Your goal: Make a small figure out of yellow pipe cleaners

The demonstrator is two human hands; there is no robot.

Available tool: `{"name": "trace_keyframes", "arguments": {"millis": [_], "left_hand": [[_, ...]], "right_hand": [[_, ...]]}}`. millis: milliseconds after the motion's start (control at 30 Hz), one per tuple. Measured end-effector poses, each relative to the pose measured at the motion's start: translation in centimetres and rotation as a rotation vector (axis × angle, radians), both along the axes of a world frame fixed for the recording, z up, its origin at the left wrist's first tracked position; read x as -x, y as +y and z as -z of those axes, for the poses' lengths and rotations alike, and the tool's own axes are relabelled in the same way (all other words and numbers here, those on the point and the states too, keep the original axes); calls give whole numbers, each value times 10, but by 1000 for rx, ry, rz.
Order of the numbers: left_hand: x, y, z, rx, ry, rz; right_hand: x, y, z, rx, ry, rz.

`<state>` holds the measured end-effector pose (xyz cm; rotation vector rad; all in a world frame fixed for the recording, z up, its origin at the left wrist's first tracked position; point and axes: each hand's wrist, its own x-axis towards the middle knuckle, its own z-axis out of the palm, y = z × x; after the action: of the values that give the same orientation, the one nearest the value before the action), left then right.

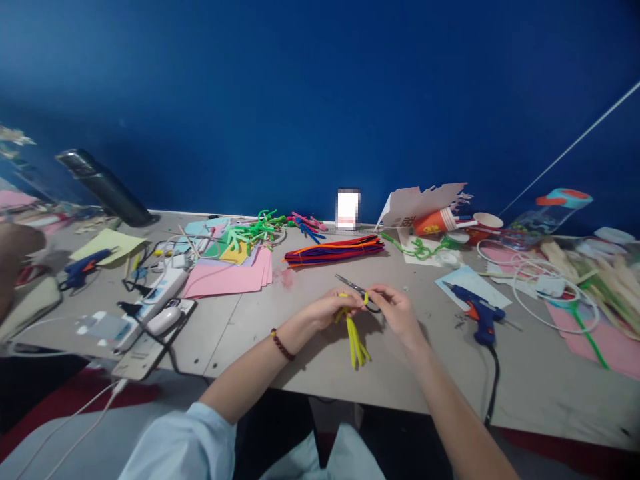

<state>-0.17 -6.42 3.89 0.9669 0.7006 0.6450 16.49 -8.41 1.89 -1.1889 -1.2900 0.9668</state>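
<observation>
My left hand (334, 311) is closed round a bunch of yellow pipe cleaners (355, 343), whose loose ends hang down over the table. With its fingertips pinched together, my right hand (397, 313) is at a short bent yellow end at the top of the bunch. Scissors (351, 285) with dark handles lie just behind both hands, blades pointing away to the left; the fingers partly hide their handles. Beyond them lies a bundle of red, orange and purple pipe cleaners (335, 252).
Right of my hands, a blue glue gun (480, 310) rests by light blue paper (457, 283). Pink paper sheets (227, 277), green pipe-cleaner pieces (255, 233), a power strip (153, 307) and a white mouse (165, 320) lie left. Another person's hand (20, 260) shows at the far left.
</observation>
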Motion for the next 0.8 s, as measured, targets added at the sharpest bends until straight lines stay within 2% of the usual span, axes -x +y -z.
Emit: {"name": "trace_keyframes", "arguments": {"millis": [133, 267, 533, 667, 800], "left_hand": [[-2, 1, 6, -4, 41, -51], [-4, 2, 12, 5, 37, -107], [-4, 1, 3, 70, -85, -254], [-3, 1, 0, 71, -81, -233], [-3, 1, -1, 108, -114, -160]], "right_hand": [[2, -4, -5, -153, -165, 48], [4, -8, -5, -245, -177, 30], [2, -7, -3, -306, -125, -70], [3, -5, -2, -260, -105, -64], [3, -5, -1, -88, 24, 10]]}}
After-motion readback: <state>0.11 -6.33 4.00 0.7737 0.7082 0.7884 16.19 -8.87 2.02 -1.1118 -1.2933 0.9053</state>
